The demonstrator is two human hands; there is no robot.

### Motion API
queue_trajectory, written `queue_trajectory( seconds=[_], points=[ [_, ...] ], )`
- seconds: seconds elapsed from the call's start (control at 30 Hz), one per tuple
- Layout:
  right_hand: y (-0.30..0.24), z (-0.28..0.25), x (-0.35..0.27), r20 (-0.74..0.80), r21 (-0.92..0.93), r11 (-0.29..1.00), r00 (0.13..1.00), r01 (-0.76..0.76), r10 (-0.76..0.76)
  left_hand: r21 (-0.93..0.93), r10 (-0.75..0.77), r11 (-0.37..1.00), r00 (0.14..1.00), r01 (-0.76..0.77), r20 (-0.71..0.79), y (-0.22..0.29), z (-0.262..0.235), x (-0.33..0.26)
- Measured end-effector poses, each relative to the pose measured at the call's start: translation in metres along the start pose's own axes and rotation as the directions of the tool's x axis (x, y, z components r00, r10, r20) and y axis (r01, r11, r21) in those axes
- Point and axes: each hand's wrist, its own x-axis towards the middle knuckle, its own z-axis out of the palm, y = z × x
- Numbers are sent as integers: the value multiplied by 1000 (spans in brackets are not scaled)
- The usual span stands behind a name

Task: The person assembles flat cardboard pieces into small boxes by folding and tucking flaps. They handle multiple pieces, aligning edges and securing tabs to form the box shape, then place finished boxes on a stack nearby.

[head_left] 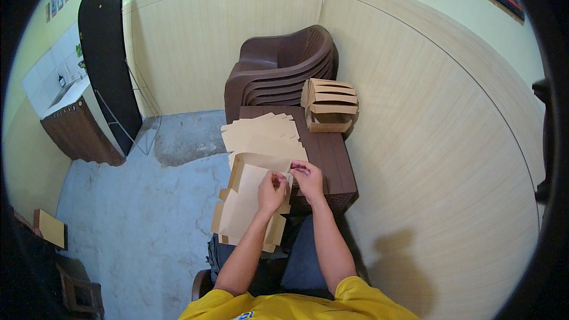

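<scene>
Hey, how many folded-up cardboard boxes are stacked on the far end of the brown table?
5 that I can make out: folded boxes nested in one leaning stack on the brown table, beside the plastic chairs. More may be hidden inside.

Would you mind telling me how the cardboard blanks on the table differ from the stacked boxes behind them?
The blanks lie flat and unfolded in a loose, fanned pile; the boxes are folded into open trays and nested together. The blanks sit in the middle of the table, just beyond both hands; the boxes stand at its far end, beside the brown chairs. Both are plain tan cardboard.
</scene>
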Motion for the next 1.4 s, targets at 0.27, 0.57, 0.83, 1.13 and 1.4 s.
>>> queue_trajectory(
  seconds=[0.27,0.57,0.83,1.13,1.4],
  points=[
    [-8,5,-26,140,-248,964,988,98,-64,368,12,930,999,3,-38,41,-8,30],
    [-6,7,-26,-119,-318,943,991,-101,66,-140,70,988,997,-71,-12,6,-18,30],
    [-33,18,-24,-45,134,975,982,-175,183,-202,76,977,997,-73,9,20,-32,11],
    [-49,18,-33,1,108,986,992,-129,130,-354,36,935,998,-14,55,11,-38,-3],
    [-42,23,-32,14,44,996,997,-79,78,-408,-17,911,996,51,85,16,-37,-7]
  ],
)
